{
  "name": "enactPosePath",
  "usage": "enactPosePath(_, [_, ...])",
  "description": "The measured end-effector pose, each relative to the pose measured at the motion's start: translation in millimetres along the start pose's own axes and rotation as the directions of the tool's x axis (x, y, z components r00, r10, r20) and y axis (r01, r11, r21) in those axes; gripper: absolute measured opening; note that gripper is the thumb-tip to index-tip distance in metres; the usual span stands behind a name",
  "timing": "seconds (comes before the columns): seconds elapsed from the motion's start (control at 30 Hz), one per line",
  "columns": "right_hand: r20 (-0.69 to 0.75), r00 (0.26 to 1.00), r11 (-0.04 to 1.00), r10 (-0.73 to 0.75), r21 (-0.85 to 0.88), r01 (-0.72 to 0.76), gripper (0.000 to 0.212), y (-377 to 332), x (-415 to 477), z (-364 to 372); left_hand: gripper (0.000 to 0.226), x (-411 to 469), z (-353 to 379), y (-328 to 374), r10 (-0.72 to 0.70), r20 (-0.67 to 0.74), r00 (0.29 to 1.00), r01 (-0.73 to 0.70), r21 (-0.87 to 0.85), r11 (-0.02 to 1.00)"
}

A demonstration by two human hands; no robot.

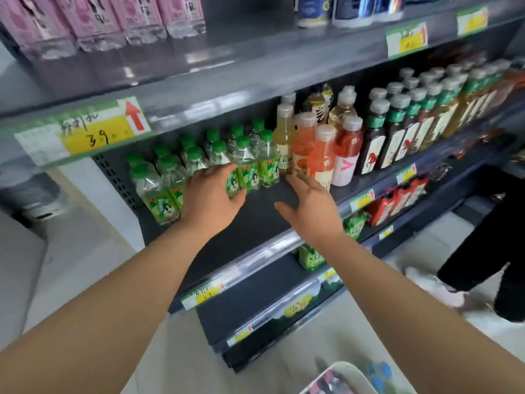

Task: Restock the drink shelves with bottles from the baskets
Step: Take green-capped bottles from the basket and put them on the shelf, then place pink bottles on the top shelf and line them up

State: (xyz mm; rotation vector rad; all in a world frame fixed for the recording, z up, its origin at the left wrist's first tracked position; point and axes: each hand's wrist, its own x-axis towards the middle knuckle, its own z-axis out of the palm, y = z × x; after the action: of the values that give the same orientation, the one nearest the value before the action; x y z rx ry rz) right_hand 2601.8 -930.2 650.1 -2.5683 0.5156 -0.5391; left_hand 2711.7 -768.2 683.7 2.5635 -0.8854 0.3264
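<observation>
Head view: left fingers [227,177] touch green-capped bottles [250,166].

Small bottles [199,163] at shelf [255,220] left, taller bottles [326,149] right of them, basket [341,376] on floor below.

A green-capped bottle [233,183] is touched by the left hand [211,194] on the shelf [255,220]. The right hand [309,206] is held open just beside it, nothing gripped.

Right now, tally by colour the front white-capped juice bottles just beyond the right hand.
Pale yellow bottle: 1
Orange bottles: 2
Pink-red bottle: 1
Total: 4
</observation>
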Motion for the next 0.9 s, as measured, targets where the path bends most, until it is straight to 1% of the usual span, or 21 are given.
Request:
enactPosePath(0.1, [0.012, 0.998, 0.998, 0.063, -0.006, -0.063, 0.06, -3.0, -56.7, -14.7, 0.056, -49.5, -2.8, 3.7, 0.019, 0.07, 0.997, -0.016, -0.043, 0.999])
enactPosePath(0.23, [0.03, 0.984, 0.984, 0.175, -0.036, -0.173, 0.058, 2.2, -130.2, -26.2, 0.055, -117.0, 2.2, 2.4, 0.056, 0.147, 0.988, -0.053, -0.026, 0.998])
enactPosePath(0.33, [0.024, 0.968, 0.967, 0.25, -0.05, -0.248, 0.056, 11.9, -182.3, -31.4, 0.051, -163.4, 9.7, 8.3, 0.063, 0.201, 0.978, -0.048, -0.08, 0.996])
enactPosePath(0.4, [0.031, 0.954, 0.953, 0.298, -0.072, -0.295, 0.056, 19.6, -217.3, -33.8, 0.052, -191.8, 17.0, 16.2, 0.081, 0.244, 0.966, -0.051, -0.13, 0.99])
enactPosePath(0.5, [0.065, 0.927, 0.925, 0.369, -0.12, -0.36, 0.055, 33.3, -268.6, -36.4, 0.057, -230.6, 28.8, 30.7, 0.079, 0.367, 0.927, 0.001, -0.213, 0.977])
enactPosePath(0.67, [0.088, 0.868, 0.868, 0.49, -0.143, -0.475, 0.055, 57.1, -335.9, -40.5, 0.054, -286.5, 51.9, 56.0, 0.057, 0.476, 0.878, 0.085, -0.273, 0.958])
enactPosePath(0.73, [0.127, 0.841, 0.847, 0.526, -0.166, -0.505, 0.054, 68.5, -358.2, -38.1, 0.053, -310.9, 65.8, 61.4, 0.047, 0.516, 0.855, 0.126, -0.294, 0.947])
enactPosePath(0.83, [0.192, 0.797, 0.82, 0.572, -0.162, -0.55, 0.055, 87.0, -387.8, -31.3, 0.056, -347.4, 90.5, 69.6, 0.011, 0.603, 0.798, 0.21, -0.294, 0.933])
enactPosePath(0.9, [0.241, 0.767, 0.804, 0.594, -0.167, -0.571, 0.053, 99.6, -404.2, -23.0, 0.052, -371.1, 108.6, 78.5, -0.018, 0.639, 0.769, 0.273, -0.302, 0.913])
